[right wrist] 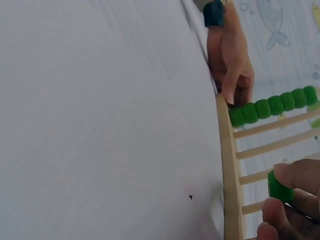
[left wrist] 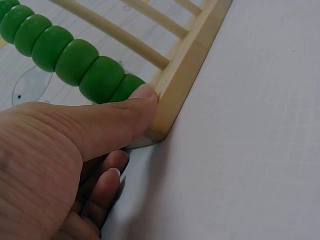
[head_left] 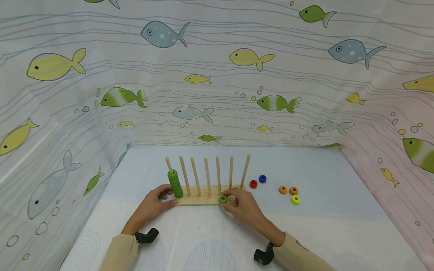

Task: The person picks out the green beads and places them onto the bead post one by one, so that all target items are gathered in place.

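A wooden peg rack [head_left: 200, 200] with several upright pegs stands on the table. Green beads [head_left: 175, 184] are stacked on its leftmost peg. My left hand [head_left: 154, 205] grips the left end of the base; in the left wrist view the thumb [left wrist: 120, 117] lies on the corner beside the lowest bead, with the fingers curled below. Between thumb and fingers, my right hand [head_left: 244, 205] pinches a single green bead [right wrist: 280, 188]. In the head view this bead overlaps the front of the base near its right part, and in the right wrist view it shows in front of the pegs.
To the right of the rack lie a red bead [head_left: 253, 184] and a blue bead [head_left: 262, 178]. Farther right, two orange beads [head_left: 283, 189] sit close to a yellow bead [head_left: 295, 200]. A fish-patterned sheet [head_left: 217, 90] rises behind the table and along both sides.
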A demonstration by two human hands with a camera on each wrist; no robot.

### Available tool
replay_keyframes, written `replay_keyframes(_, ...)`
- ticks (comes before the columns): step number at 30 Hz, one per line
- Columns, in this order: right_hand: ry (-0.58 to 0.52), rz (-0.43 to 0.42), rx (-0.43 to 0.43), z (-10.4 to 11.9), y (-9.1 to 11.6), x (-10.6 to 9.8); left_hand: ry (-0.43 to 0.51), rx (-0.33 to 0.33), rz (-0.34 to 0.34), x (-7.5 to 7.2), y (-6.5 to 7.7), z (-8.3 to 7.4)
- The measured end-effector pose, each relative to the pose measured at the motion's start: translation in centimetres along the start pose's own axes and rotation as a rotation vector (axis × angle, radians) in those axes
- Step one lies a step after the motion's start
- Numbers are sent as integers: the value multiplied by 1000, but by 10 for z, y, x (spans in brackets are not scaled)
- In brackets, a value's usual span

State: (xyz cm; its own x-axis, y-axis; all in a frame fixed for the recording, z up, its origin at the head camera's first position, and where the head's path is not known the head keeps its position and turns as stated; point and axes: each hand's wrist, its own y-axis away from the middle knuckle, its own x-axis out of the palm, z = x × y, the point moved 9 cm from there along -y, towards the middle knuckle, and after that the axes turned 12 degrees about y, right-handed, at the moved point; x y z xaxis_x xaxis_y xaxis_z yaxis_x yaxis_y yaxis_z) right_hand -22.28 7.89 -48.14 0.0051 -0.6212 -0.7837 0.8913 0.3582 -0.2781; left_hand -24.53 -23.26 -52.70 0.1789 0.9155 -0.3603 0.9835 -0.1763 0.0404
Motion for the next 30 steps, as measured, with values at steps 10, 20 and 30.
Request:
replay_keyframes(10,-38,1,-46,15,-4,3,-4,-4,3,1,1,0)
replay_keyframes(20,-40,-7,-79,30,-11,4,-10,-17,0,0,-2,3)
replay_keyframes(30,-45,-11,-113,46,-18,8,-10,-17,6,1,-1,1)
